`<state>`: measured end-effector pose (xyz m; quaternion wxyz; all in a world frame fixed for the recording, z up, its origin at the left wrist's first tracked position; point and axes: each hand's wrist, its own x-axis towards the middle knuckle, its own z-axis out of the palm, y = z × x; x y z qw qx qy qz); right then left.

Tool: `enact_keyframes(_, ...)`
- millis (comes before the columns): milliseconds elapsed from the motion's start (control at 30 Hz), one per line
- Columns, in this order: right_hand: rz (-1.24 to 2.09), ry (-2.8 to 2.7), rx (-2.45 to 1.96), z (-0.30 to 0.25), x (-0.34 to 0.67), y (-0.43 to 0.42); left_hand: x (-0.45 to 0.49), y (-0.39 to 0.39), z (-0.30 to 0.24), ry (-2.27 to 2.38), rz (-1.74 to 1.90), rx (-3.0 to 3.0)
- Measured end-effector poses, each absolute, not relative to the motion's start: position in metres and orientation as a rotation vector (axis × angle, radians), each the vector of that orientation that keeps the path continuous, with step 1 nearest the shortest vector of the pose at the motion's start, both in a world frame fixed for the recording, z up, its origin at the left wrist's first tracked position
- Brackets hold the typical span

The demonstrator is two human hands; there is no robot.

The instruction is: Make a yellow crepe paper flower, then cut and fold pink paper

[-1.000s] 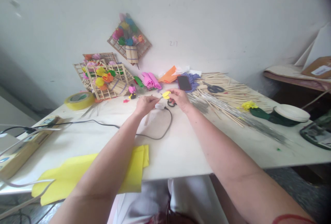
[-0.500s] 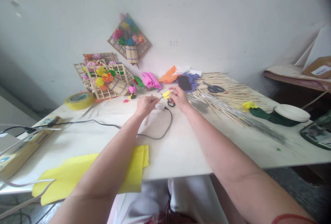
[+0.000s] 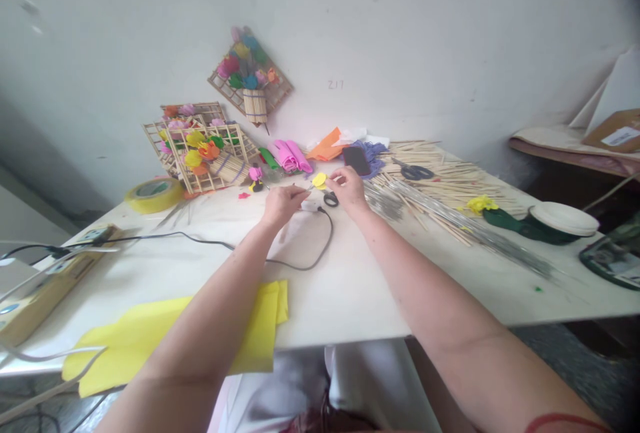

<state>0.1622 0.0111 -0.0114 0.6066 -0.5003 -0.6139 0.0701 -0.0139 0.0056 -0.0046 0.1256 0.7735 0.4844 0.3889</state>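
Head view: left hand [image 3: 283, 203] pinched shut on a thin wire [image 3: 303, 188], right hand [image 3: 350, 190] fingertips closed on the yellow paper piece [image 3: 320, 181] at the wire tip, both just above the table [image 3: 335, 286]. At 10 o'clock of the hands, stick baskets [image 3: 197, 183] hold paper flowers [image 3: 207, 149]; at 3 o'clock a green tub [image 3: 543, 233] sits under a white lid [image 3: 565, 217], contents hidden.

Small rounded yellow foam piece [image 3: 319, 181], lifted off the tabletop [image 3: 350, 286], on the tip of a thin wire [image 3: 306, 188]
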Motion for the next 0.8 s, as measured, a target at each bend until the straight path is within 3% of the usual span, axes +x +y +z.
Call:
enact_keyframes(233, 0.165, -1.475, -1.147, -0.010, 0.160, 0.008, -0.013, 0.004, -0.002, 1.498, 1.130, 2.256)
enact_keyframes(533, 0.810, -1.128, -1.126, -0.002, 0.150, -0.002, -0.010, 0.001, -0.003, 1.601, 1.158, 2.300)
enact_keyframes(800, 0.856, -0.969, -1.133, -0.004, 0.145, -0.001, -0.005, -0.002, -0.003, 1.647, 1.172, 2.431)
